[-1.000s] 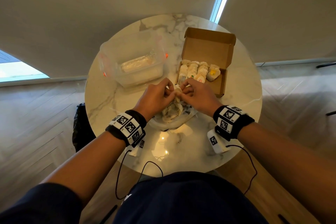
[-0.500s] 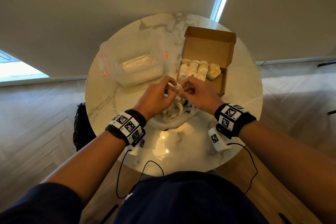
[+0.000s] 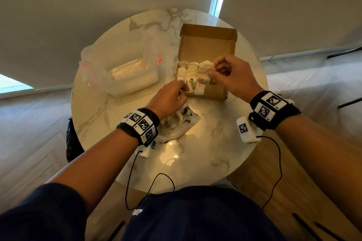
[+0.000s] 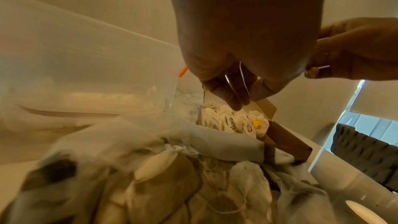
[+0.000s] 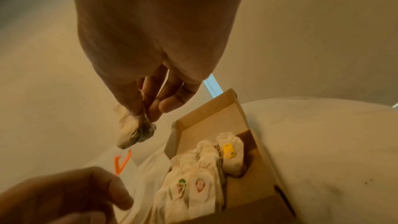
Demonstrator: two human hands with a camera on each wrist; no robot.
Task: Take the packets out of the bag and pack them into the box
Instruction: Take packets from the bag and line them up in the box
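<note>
My right hand (image 3: pixel 212 73) pinches a small pale packet (image 3: pixel 203 76) by its top and holds it over the open cardboard box (image 3: pixel 215 92). In the right wrist view the packet (image 5: pixel 133 130) hangs from my right hand's fingertips (image 5: pixel 150 108), up and left of the box (image 5: pixel 204 120). Several packets (image 3: pixel 189 76) stand in rows in the box's left half. My left hand (image 3: pixel 183 89) hovers at the box's near left corner with fingers loosely curled and nothing seen in it. The clear bag (image 3: pixel 182 125) with more packets (image 4: pixel 172 185) lies under my left wrist.
A clear plastic tub (image 3: pixel 127 76) with a bag draped in it stands left of the box. Everything sits on a round marble table (image 3: pixel 205 152). A black object (image 3: pixel 71 139) stands on the floor at the table's left edge.
Both hands were pinching a packet together over the bag. My right hand has since carried it away to above the box, and my left hand has let go and shifted toward the box's near corner.
</note>
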